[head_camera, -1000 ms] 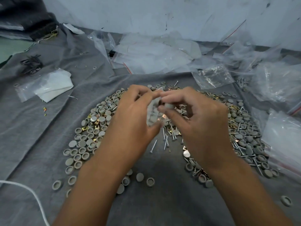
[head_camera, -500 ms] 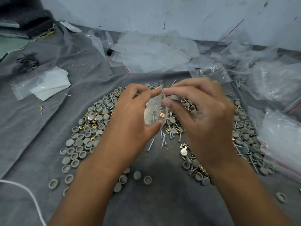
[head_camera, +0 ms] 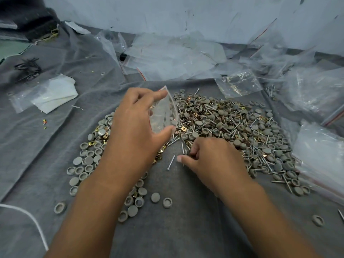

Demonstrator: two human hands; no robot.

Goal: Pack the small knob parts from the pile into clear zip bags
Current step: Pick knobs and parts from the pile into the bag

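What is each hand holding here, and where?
Left hand pinches small clear zip bag by its top and bottom edges; right hand reaches the screws, grasp unclear.

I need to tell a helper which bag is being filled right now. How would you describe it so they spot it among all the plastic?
Start at the pile of grey knobs and screws on the grey cloth. Above its left edge, the left hand pinches a small clear zip bag between fingertip and thumb. It alone is lifted upright; the other bags lie flat.

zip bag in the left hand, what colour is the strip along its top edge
Red, a thin line at the mouth of the clear zip bag, seen in the head view.
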